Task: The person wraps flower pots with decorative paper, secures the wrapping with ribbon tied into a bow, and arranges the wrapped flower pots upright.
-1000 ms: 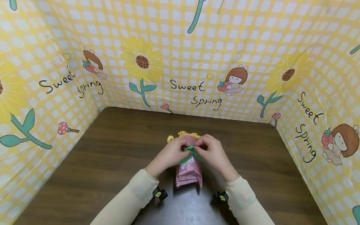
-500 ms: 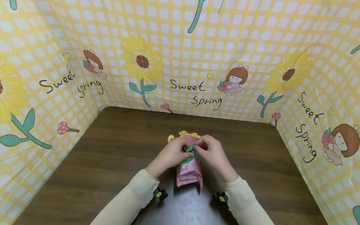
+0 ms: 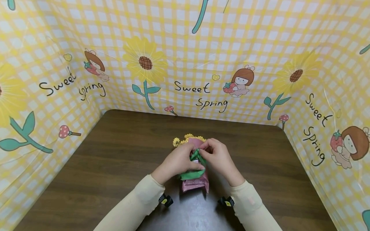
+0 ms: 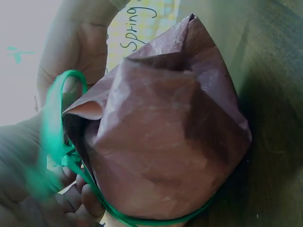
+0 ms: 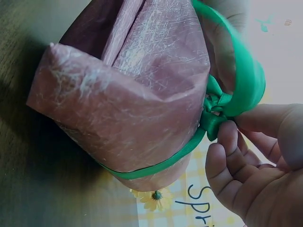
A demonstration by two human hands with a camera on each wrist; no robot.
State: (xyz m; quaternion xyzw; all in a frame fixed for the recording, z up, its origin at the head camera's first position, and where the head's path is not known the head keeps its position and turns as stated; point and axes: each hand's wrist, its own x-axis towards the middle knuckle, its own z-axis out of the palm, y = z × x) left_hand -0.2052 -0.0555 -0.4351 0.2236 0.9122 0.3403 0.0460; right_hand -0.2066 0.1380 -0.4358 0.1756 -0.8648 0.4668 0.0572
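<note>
A small bouquet of yellow flowers in crinkled pink wrapping paper lies on the table, blooms pointing away from me. A green ribbon circles the wrapping, with a knot on its upper side. My left hand holds the ribbon by the knot with curled fingers, its thumb stretched against a loose length. My right hand pinches the ribbon at the knot between thumb and forefinger. In the right wrist view a wide ribbon loop stands above the knot. Motion blurs the left hand's ribbon.
The dark wooden table spreads around the bouquet. A yellow checked cloth printed with flowers and "Sweet Spring" encloses its back and sides. Black straps with small devices sit at both wrists.
The left thumb has moved down toward me, drawing a length of green ribbon out below the knot across the wrapping. The right hand keeps its place, and the bouquet has barely shifted.
</note>
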